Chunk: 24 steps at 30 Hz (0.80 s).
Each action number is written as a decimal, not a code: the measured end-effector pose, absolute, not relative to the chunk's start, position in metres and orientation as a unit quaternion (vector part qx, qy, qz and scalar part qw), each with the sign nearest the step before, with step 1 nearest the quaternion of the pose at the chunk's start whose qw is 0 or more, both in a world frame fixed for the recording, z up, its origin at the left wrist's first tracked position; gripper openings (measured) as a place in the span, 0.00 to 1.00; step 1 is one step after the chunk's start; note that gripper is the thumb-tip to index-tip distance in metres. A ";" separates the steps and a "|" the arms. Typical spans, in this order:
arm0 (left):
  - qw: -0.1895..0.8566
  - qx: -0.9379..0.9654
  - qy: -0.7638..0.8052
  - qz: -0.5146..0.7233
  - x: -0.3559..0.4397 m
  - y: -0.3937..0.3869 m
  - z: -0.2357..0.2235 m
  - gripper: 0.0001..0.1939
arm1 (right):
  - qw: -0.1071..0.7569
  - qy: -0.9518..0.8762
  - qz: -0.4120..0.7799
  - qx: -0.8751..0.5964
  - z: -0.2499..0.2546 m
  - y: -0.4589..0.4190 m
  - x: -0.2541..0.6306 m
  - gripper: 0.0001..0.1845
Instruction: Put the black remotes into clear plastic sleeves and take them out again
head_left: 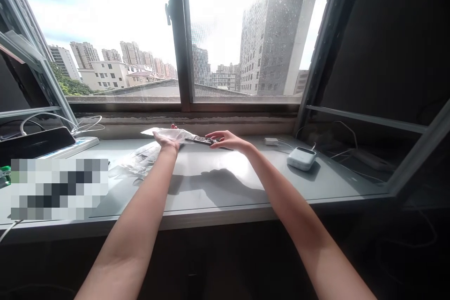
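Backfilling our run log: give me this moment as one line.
left hand: supporting pale wrapping | right hand: gripping dark object | desk: white device at right

The person's left forearm (147,201) is bare along its visible length: slender, smooth in outline, broader near the elbow, where faint creases show, and tapering evenly to a narrow wrist. The right forearm (281,187), likewise bare, is of similar slim build, with a soft band of shadow across its broader part. The left grip (167,143) and right grip (232,142) are bare human hands with slim fingers (217,134); fingernail detail is too small to determine.
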<state>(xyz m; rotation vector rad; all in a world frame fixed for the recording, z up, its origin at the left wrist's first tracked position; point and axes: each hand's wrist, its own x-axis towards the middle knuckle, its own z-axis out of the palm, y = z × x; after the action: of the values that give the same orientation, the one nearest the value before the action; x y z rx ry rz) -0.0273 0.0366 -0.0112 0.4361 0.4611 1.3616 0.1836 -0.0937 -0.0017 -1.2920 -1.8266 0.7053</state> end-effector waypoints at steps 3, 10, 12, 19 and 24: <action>0.704 0.139 0.197 0.668 -0.019 0.030 -0.009 0.32 | 0.395 -0.696 0.271 -0.535 -0.005 -0.091 0.178 0.31; 0.709 0.163 0.227 0.647 0.004 0.010 -0.007 0.26 | 0.388 -0.652 0.184 -0.624 -0.012 -0.091 0.162 0.42; 0.699 0.161 0.237 0.655 0.007 0.006 -0.007 0.24 | 0.396 -0.652 0.189 -0.619 -0.014 -0.090 0.160 0.40; 0.709 0.080 0.201 0.671 0.002 0.000 -0.001 0.27 | 0.425 -0.684 0.176 -0.566 -0.018 -0.093 0.150 0.38; 0.712 0.129 0.190 0.664 0.010 -0.010 -0.001 0.29 | 0.437 -0.680 0.108 -0.579 -0.023 -0.093 0.139 0.36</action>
<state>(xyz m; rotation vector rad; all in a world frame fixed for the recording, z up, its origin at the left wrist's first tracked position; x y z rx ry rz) 0.0102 -0.0104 -0.0015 0.2851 0.4221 1.4717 0.1388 -0.0934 -0.0230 -1.4394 -1.6920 0.2695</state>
